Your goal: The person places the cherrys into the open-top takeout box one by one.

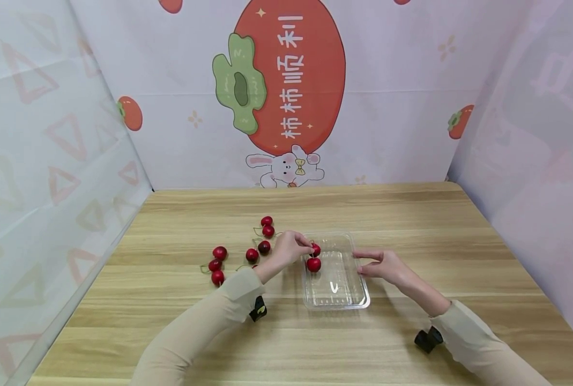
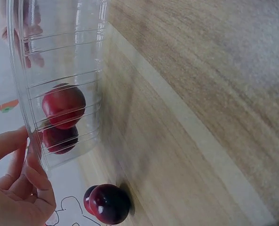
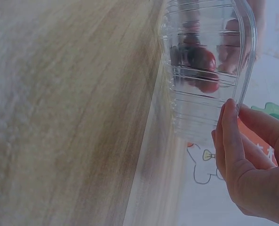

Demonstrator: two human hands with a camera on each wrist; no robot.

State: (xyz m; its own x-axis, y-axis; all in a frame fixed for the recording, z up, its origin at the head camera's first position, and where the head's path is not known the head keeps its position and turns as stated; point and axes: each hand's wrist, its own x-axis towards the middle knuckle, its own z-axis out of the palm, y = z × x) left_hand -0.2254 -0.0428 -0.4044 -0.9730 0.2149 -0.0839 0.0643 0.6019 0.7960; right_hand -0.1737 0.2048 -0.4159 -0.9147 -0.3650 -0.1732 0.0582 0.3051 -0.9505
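A clear plastic container (image 1: 336, 297) stands on the table between both hands. My left hand (image 1: 288, 249) is over its left rim, thumb and fingers together at the stem of a cherry pair. The front cherry (image 1: 313, 264) and the rear cherry (image 1: 317, 250) are inside the container. Seen from the left wrist, these cherries (image 2: 64, 106) show through the ribbed wall, seemingly off the bottom; the fingertips are partly hidden by the rim. At the opposite side my right hand (image 1: 385, 266) pinches the container's right rim (image 3: 250, 52) between thumb and fingers.
Several loose cherries with stems lie left of the container: a cluster at the left (image 1: 215, 265), a pair at the back (image 1: 267, 226), and others (image 1: 264, 247) beside the left hand. A printed cloth (image 1: 387, 134) hangs behind the wooden table (image 1: 387, 214).
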